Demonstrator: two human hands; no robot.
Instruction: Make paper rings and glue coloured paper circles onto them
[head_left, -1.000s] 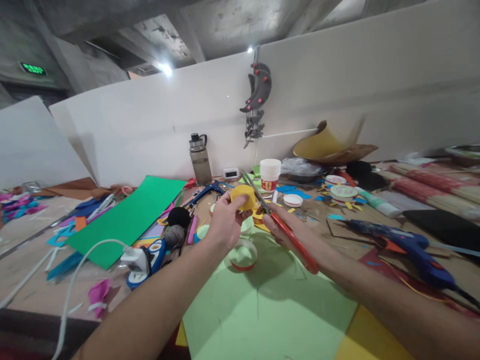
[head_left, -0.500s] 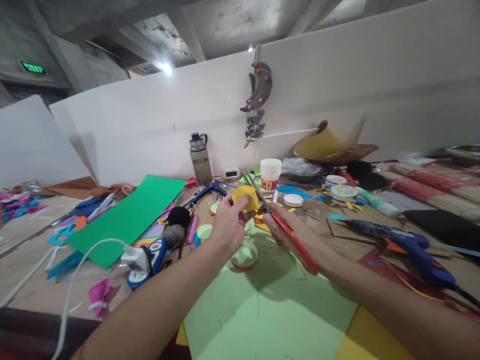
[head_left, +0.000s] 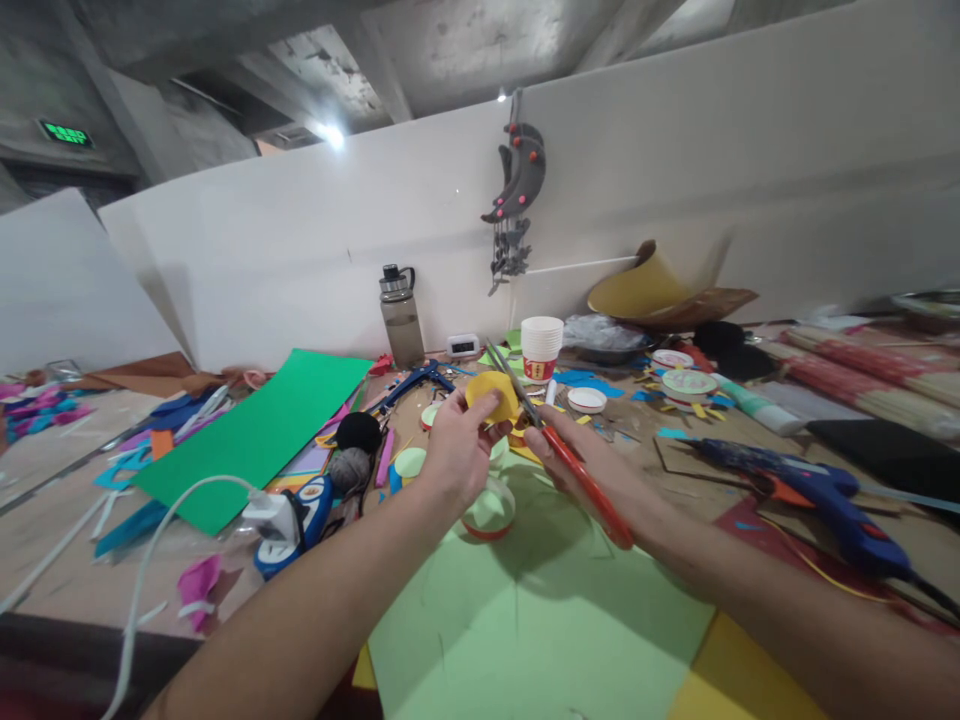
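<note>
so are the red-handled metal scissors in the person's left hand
No, the right hand grips the red-handled metal scissors, while the left hand holds a thin, rounded yellow piece.

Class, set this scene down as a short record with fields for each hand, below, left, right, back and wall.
Left hand: holds yellow piece
Right hand: holds scissors, blades at the yellow piece's edge
Below: pale sheet
Left: green sheet
Right: glue gun
Back: bottle, stacked cups
Wall: hanging grey moon

"EXIT" in green on the sign (head_left: 67, 134) at upper left, lettering (head_left: 538, 369) on the paper cups (head_left: 541, 342) illegible
</note>
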